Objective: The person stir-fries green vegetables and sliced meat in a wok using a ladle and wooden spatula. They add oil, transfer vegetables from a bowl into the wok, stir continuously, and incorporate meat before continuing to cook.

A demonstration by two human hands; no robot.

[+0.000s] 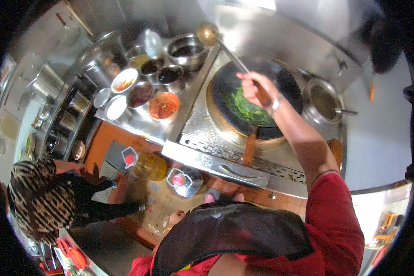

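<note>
My right hand (258, 90) is closed around the wooden grip of a long-handled metal ladle (207, 33). The ladle's bowl is raised at the back left, beyond the stove's left edge. Beneath that hand, chopped green vegetables (243, 107) lie in a dark wok (224, 77) on the burner. The wok's wooden handle (250, 148) points towards me. My left hand (177, 217) hangs low beside my dark apron, away from the stove. Its fingers look curled, but whether they hold anything is unclear.
Seasoning bowls, including red sauce (164, 106) and white powder (116, 107), stand left of the stove. A metal pot (322, 100) with a utensil sits at its right. Large bottles, one of yellow oil (151, 167), stand on the floor. Another person (41, 200) is at the lower left.
</note>
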